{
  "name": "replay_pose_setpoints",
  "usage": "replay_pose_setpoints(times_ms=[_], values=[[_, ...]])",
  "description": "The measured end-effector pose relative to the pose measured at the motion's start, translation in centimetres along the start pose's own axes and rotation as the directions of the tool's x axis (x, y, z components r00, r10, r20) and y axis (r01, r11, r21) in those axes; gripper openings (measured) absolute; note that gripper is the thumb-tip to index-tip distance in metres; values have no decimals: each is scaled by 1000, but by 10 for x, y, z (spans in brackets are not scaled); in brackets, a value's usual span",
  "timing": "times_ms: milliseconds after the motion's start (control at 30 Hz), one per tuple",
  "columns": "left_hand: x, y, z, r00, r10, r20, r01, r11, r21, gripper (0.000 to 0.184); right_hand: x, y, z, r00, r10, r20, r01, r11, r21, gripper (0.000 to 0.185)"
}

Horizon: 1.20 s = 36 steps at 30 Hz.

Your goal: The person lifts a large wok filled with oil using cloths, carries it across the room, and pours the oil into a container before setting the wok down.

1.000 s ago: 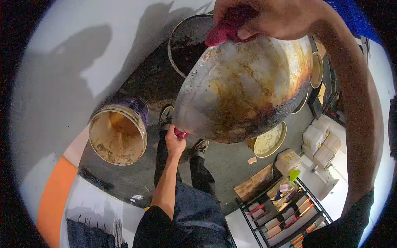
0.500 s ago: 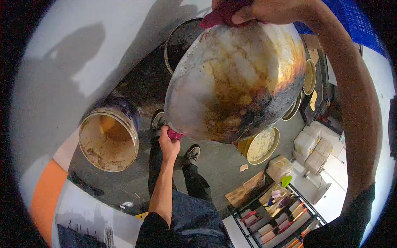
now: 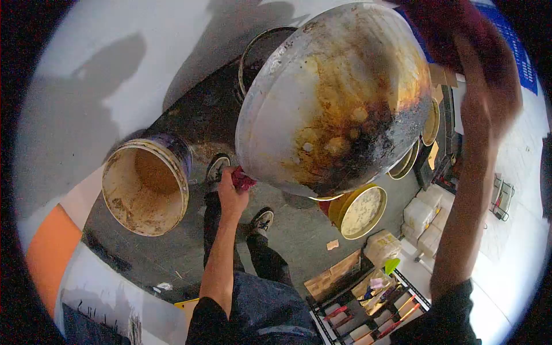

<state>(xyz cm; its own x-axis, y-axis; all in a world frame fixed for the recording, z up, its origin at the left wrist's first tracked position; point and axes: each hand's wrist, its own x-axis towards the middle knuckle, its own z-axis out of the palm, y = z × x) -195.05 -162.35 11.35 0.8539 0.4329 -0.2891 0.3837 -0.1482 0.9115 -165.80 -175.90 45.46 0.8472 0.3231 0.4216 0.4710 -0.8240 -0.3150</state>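
Note:
A large round metal bowl [image 3: 333,109] is tilted up in front of me, its scorched brown and black underside facing me. At the bowl's lower left rim, my left hand [image 3: 232,192] is closed, gripping the edge through a dark red cloth [image 3: 244,179]. My right hand [image 3: 494,86], smeared by motion, is raised at the upper right, apart from the bowl's underside. Another dark red cloth [image 3: 440,31] is bunched in it. The inside of the bowl is turned away and hidden.
An open, stained bucket [image 3: 145,187] stands on the left. A yellow tin [image 3: 363,211] with pale contents sits below the bowl, with more round tins to its right. White plastic containers [image 3: 422,215] and a rack of brushes [image 3: 374,313] are at the lower right. A blue crate [image 3: 512,49] is behind my right hand.
My right hand and its cloth have left the bowl's top edge and swung right and down. The bowl has shifted slightly up, while my left hand stays at its rim.

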Motion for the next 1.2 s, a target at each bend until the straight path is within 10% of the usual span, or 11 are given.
replay_pose_setpoints(times_ms=[133,267,533,867,1200], values=[[3,2,-3,999,-28,30,26,997,74,43,-83,15,-51,981,128,-144,-147,981,-129,41],[7,-5,4,995,-93,24,93,996,10,41,-191,46,-81,887,443,-128,-425,894,143,38],[9,-26,11,988,-132,78,137,989,-63,43,-371,56,-116,473,881,-23,-864,468,186,38],[20,-15,10,990,-116,79,101,980,170,45,-463,21,-77,257,949,181,-948,212,236,36],[29,-34,12,980,-176,93,158,972,175,41,-474,20,-72,281,922,266,-954,237,186,37]])
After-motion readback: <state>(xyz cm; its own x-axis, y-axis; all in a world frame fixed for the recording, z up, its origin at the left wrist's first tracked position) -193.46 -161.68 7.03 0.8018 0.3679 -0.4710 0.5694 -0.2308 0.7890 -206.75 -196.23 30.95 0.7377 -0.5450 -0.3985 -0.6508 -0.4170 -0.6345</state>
